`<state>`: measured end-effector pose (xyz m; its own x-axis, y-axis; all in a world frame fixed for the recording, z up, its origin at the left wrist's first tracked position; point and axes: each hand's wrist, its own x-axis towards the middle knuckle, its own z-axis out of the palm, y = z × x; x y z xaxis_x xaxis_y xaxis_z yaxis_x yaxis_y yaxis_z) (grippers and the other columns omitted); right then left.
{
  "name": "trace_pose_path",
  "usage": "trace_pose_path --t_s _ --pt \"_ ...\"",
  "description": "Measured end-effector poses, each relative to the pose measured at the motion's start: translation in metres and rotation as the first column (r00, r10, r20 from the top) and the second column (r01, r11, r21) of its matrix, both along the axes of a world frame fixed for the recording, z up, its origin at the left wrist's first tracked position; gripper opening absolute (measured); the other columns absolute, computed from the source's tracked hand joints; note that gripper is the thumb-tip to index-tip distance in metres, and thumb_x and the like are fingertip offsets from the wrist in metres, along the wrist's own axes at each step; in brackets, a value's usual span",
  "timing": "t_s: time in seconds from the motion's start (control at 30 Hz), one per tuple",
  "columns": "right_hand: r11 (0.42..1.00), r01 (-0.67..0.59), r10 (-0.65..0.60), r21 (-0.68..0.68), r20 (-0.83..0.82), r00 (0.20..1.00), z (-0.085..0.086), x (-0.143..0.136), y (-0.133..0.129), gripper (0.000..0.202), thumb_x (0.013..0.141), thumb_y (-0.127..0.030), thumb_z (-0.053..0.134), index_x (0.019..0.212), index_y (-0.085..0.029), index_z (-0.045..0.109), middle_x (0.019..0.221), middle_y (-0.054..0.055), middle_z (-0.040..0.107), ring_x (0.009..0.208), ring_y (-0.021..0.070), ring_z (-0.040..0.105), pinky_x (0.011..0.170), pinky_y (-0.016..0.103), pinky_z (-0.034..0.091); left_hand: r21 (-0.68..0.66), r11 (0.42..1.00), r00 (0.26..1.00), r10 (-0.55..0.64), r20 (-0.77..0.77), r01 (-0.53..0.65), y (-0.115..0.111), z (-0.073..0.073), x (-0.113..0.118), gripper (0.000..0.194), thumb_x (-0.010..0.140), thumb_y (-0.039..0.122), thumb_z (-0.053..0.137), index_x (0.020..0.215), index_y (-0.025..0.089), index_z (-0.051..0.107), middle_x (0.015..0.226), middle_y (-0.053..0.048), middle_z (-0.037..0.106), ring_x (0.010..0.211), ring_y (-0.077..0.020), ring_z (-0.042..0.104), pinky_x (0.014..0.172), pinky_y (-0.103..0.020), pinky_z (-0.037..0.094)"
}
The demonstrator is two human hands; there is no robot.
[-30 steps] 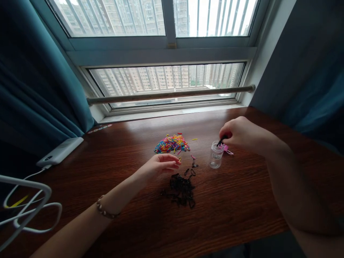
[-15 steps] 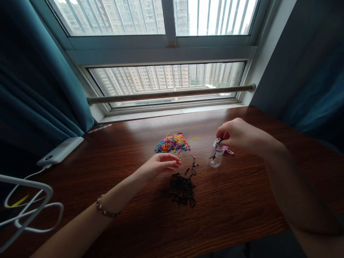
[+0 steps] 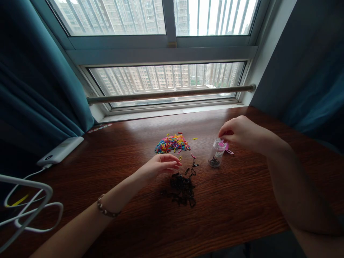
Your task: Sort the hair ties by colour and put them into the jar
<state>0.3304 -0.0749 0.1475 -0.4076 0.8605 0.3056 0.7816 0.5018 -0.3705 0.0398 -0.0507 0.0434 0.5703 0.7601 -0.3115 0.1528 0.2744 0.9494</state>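
My left hand (image 3: 163, 164) hovers, fingers stretched out and loosely apart, between two heaps of small rubber bands. Beyond it lies the multicoloured heap (image 3: 172, 143); nearer me is the black heap (image 3: 182, 188). A yellow band (image 3: 180, 158) shows at its fingertips; whether they touch it I cannot tell. My right hand (image 3: 233, 131) is pinched closed at the mouth of a small clear plastic jar (image 3: 216, 154). What its fingertips hold, if anything, is hidden. Black rubber bands (image 3: 214, 162) rest at the bottom of the upright jar. A pink lid (image 3: 228, 149) shows behind it.
The brown wooden table (image 3: 120, 218) meets a window with a horizontal rail (image 3: 172, 95). At the left are a white power bank (image 3: 61, 152), a looped white cable (image 3: 40, 229) and a blue curtain (image 3: 40, 71). A few stray bands (image 3: 194, 163) lie between heap and jar.
The black rubber bands at the jar's mouth have dropped to its bottom. My right hand has shifted slightly up and to the right. My left hand has hardly moved.
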Motion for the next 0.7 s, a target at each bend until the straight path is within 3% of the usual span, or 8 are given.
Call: trace_pose_path --t_s 0.33,0.47,0.57,0.7 --pt "0.996 0.077 -0.076 -0.047 0.009 0.997 0.004 -0.001 -0.006 0.014 0.068 -0.013 0.057 0.069 -0.017 0.069 0.065 0.002 0.065 0.057 0.0126 0.059 0.047 0.021 0.043 0.029 0.999 1.0 -0.014 -0.026 0.015 0.001 -0.003 -0.001 0.03 0.067 0.034 0.065 0.09 0.014 0.063 0.098 -0.011 0.064 0.086 -0.0186 0.061 0.074 -0.028 0.047" --pt "0.993 0.06 -0.064 -0.099 -0.039 0.997 0.007 -0.016 -0.018 0.015 0.073 -0.015 0.052 0.073 -0.015 0.068 0.06 0.001 0.062 0.052 0.01 0.056 0.047 0.021 0.04 0.193 0.98 0.99 -0.028 -0.136 0.054 0.001 -0.007 0.004 0.027 0.066 0.033 0.065 0.082 0.012 0.065 0.086 -0.008 0.067 0.077 -0.0168 0.06 0.07 -0.027 0.047" --pt "0.994 -0.026 0.026 -0.106 -0.005 1.0 -0.014 -0.04 -0.03 0.014 0.073 -0.012 0.051 0.072 -0.015 0.065 0.059 0.0 0.061 0.052 0.0089 0.054 0.048 0.021 0.038 0.421 0.902 0.964 0.025 -0.265 0.093 0.002 -0.014 0.013 0.026 0.069 0.034 0.061 0.078 0.01 0.066 0.077 -0.007 0.066 0.068 -0.0152 0.059 0.063 -0.025 0.045" --pt "0.986 -0.165 0.163 -0.011 0.203 0.966 -0.077 -0.077 -0.049 0.013 0.075 -0.01 0.049 0.067 -0.015 0.059 0.066 0.002 0.061 0.057 0.0105 0.054 0.05 0.023 0.034 0.676 0.709 0.915 0.108 -0.388 0.203 0.008 -0.027 0.036 0.028 0.07 0.038 0.059 0.08 0.013 0.064 0.072 -0.004 0.063 0.063 -0.0135 0.055 0.057 -0.023 0.041"
